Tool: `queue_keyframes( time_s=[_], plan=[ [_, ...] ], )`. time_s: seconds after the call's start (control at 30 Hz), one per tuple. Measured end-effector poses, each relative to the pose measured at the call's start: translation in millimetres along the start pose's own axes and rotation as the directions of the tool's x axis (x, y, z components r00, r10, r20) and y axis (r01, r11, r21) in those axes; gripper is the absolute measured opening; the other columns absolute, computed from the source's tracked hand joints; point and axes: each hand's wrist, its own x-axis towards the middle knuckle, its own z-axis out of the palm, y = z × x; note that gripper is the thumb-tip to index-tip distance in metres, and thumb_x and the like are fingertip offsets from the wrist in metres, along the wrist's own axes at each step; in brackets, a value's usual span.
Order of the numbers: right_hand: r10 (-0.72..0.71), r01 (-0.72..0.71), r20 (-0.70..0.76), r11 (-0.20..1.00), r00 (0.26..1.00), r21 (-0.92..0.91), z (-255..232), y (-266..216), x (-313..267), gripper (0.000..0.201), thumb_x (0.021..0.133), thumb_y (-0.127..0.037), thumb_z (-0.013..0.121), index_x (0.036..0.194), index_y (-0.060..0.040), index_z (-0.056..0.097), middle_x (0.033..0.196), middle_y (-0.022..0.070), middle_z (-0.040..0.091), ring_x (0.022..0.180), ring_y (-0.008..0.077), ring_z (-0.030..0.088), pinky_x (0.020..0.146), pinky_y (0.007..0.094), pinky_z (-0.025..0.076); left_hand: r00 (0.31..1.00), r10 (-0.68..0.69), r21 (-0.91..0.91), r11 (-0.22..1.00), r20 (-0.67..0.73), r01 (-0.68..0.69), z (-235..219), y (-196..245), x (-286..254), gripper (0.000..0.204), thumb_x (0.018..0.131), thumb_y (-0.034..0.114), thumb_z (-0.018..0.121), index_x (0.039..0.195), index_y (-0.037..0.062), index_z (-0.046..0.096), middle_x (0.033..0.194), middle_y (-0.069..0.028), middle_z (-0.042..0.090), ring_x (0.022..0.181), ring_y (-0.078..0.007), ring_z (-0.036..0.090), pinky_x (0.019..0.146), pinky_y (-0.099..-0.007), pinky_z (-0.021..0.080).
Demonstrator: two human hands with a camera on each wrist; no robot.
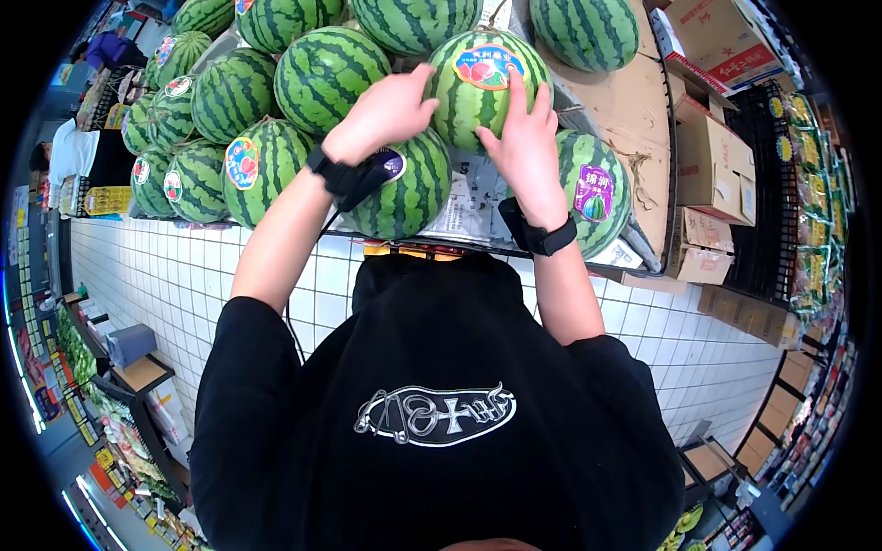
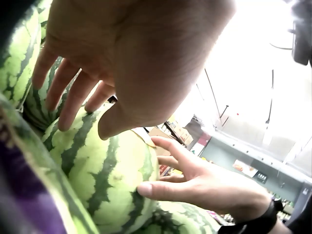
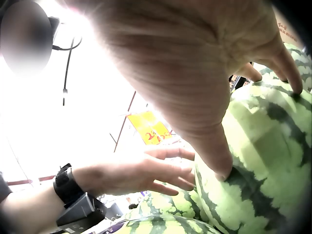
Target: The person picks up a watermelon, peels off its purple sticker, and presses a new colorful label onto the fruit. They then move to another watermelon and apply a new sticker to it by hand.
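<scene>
A striped watermelon (image 1: 464,110) with a red-and-blue sticker (image 1: 482,67) lies on the display between both hands. My right hand (image 1: 524,138) rests on its right side, fingers spread and thumb toward the front. In the right wrist view the right hand's (image 3: 190,63) thumb and fingertips touch the rind. At the melon's left edge is my left hand (image 1: 390,110), fingers extended and slightly bent. The left wrist view shows the left hand (image 2: 141,58) over the melon (image 2: 100,170); whether every fingertip touches cannot be told.
Several other watermelons (image 1: 333,78) lie to the left and behind. One with a purple label (image 1: 593,193) sits at the right, near the display's front edge, and another (image 1: 404,197) is below my left hand. Cardboard boxes (image 1: 717,165) stand beyond the right edge.
</scene>
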Motion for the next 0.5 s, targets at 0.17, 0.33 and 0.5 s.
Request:
queue_keyframes(
  time_s=[0.17, 0.33, 0.5],
  plan=[
    [-0.018, 0.021, -0.049, 0.997, 0.999, 0.068, -16.2, -33.8, -11.1, 0.051, 0.090, -0.025, 0.077, 0.133, -0.0028, 0.061, 0.141, 0.0264, 0.053, 0.124, 0.0444, 0.057, 0.097, 0.0492, 0.054, 0.968, 0.171, -0.014, 0.984, -0.186, -0.176, -19.0, -36.7, -52.2, 0.039, 0.099, 0.019, 0.061, 0.135, 0.0053, 0.062, 0.126, -0.0207, 0.069, 0.120, -0.0398, 0.063, 0.105, -0.0447, 0.049],
    [-0.003, -0.017, 0.054, 0.926, 0.999, 0.377, -21.8, -87.8, -6.1, 0.040, 0.095, -0.030, 0.070, 0.127, -0.0051, 0.067, 0.119, 0.0165, 0.070, 0.109, 0.0372, 0.068, 0.095, 0.0455, 0.054, 0.925, 0.102, 0.024, 0.995, -0.367, -0.100, -52.2, -108.2, -93.9, 0.039, 0.099, 0.020, 0.065, 0.136, 0.0078, 0.063, 0.133, -0.0180, 0.066, 0.127, -0.0367, 0.060, 0.108, -0.0430, 0.047],
    [-0.091, 0.051, 0.089, 0.926, 0.992, 0.373, 2.7, -135.7, -1.6, 0.042, 0.092, -0.026, 0.074, 0.128, -0.0057, 0.066, 0.125, 0.0146, 0.068, 0.115, 0.0361, 0.064, 0.098, 0.0457, 0.053, 0.904, -0.006, 0.112, 0.992, -0.427, 0.060, -59.1, -188.0, -140.5, 0.045, 0.098, 0.022, 0.067, 0.140, 0.0070, 0.060, 0.142, -0.0205, 0.060, 0.134, -0.0391, 0.054, 0.114, -0.0450, 0.042]
  ],
)
